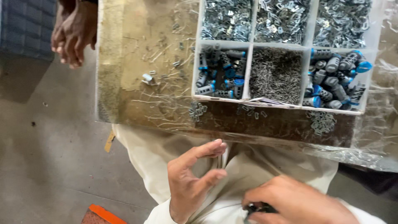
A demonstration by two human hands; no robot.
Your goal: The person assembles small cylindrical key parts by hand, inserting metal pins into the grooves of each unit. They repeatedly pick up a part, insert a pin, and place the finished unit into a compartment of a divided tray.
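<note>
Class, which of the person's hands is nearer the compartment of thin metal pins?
Left. The left hand is below it, slightly left; the right hand sits lower, farther from the pins.

I see white divider tray [250, 70] | grey cylinders [335, 79] with blue caps | silvery metal clips [282, 18] | dull grey pins [275, 74] | worn brown-gold tabletop [141, 62] | cream cloth [248, 166] | grey floor [49, 157] | orange-edged object [103, 214]

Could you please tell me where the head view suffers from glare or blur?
In the head view, the clear plastic sheet over the table glares brightly along its right and front edges; the left hand and right hand are softly blurred, as is another person's hand at top left; the divided tray of small metal parts is fairly sharp.
</note>
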